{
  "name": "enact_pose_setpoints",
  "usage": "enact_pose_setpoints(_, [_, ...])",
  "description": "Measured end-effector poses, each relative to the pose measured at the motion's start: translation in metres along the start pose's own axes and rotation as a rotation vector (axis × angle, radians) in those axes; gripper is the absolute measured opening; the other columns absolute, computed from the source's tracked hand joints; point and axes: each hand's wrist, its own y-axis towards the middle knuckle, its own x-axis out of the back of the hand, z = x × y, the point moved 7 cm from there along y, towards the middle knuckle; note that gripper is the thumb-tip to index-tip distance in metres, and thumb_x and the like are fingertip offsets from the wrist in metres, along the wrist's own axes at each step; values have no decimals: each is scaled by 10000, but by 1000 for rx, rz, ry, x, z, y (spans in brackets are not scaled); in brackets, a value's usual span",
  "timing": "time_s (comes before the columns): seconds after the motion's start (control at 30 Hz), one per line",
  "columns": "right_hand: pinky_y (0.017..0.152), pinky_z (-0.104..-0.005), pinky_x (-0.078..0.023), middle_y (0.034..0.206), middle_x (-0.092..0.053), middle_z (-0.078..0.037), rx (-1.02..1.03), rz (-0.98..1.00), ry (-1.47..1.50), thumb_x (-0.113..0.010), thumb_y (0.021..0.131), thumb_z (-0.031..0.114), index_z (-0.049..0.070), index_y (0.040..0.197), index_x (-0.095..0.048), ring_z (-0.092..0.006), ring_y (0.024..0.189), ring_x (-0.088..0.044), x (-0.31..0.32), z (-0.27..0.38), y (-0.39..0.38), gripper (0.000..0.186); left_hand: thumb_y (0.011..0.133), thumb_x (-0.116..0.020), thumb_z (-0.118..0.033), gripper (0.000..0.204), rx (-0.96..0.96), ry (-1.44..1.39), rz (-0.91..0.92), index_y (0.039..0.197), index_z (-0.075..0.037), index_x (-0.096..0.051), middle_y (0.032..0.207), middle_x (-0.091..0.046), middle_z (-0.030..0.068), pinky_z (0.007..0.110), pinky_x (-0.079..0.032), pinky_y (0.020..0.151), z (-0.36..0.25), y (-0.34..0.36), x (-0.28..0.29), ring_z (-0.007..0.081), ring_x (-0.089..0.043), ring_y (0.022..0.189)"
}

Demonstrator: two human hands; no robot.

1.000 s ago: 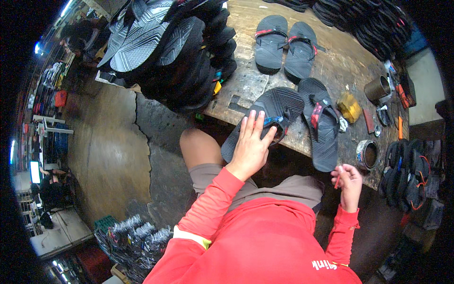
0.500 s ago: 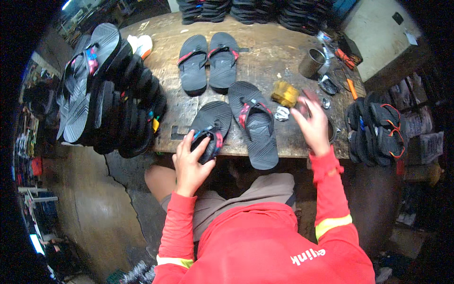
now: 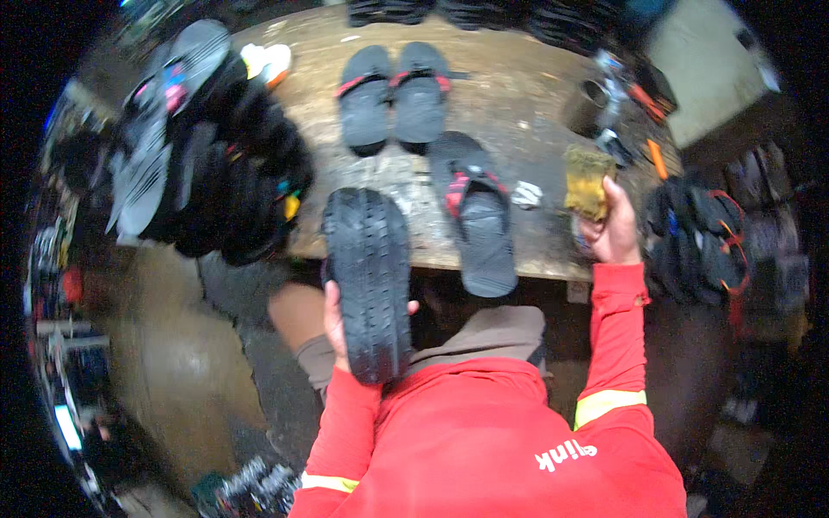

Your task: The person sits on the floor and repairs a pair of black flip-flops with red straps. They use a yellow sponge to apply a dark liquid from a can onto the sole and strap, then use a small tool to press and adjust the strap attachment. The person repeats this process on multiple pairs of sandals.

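Observation:
My left hand is closed around a black sandal, turned so its treaded sole faces up. The thumb lies along one side and a fingertip shows at the other; the straps are hidden underneath. A worn, stained yellow sponge is pinched in my right hand, over the right part of the table. Between the hands lies another black sandal, upright with a pink and black strap, its heel reaching past the table's front edge. Beyond it, a pair of black sandals with red-edged straps stands side by side.
A tall stack of black sandals rises at the left, and a smaller pile sits at the right. A metal cup, an orange-handled tool and a crumpled white scrap are on the wooden table.
My left hand has lifted the sandal off the table and flipped it sole up, toward my body. My right hand has taken hold of the yellow sponge and moved it right.

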Motion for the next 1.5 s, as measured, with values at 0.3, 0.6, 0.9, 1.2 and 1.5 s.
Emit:
enact_pose_setpoints(0.3, [555,-217,-437,1082,-737,-39,187,-176,-288,-728,1002,300,60,1377,-627,-79,793,-653,77,21,-97,457,1060,-481,-569,662,134,216,-11,1544,-118,-508,1514,-576,153,680,-555,969,16,9,-2,387,-634,1272])
enact_pose_setpoints(0.6, [1040,-308,-486,1319,-686,-85,550,-470,-1129,-757,942,86,-21,1382,-635,-170,1175,-647,74,68,-114,469,1060,-486,-559,653,123,260,-49,1513,-91,-535,1457,-615,168,650,-567,966,16,6,-16,364,-657,1221])
enact_pose_setpoints(0.9, [430,-191,-318,903,-676,46,-83,-261,-232,-791,951,343,106,1278,-667,0,571,-480,-13,-77,-82,422,910,-776,-372,471,-803,2613,-270,1294,-108,-708,1487,-507,304,543,-458,1052,-2,64,-69,486,-507,1333])
enact_pose_setpoints(1.2, [979,-309,-517,1261,-708,-85,66,-127,-421,-833,918,282,-52,1446,-572,-144,1088,-662,-22,-84,-82,677,972,-644,-575,546,-722,2698,-396,1154,-71,-747,1157,-644,242,538,-455,930,21,80,-74,403,-577,1098])
enact_pose_setpoints(1.5, [904,-431,-568,1205,-683,-180,629,-325,-1257,-909,794,351,28,1452,-559,-349,1073,-704,-22,-59,-67,813,875,-721,-651,636,-672,2724,-396,1192,-100,-746,1163,-618,242,554,-469,942,35,107,-69,442,-568,1094])
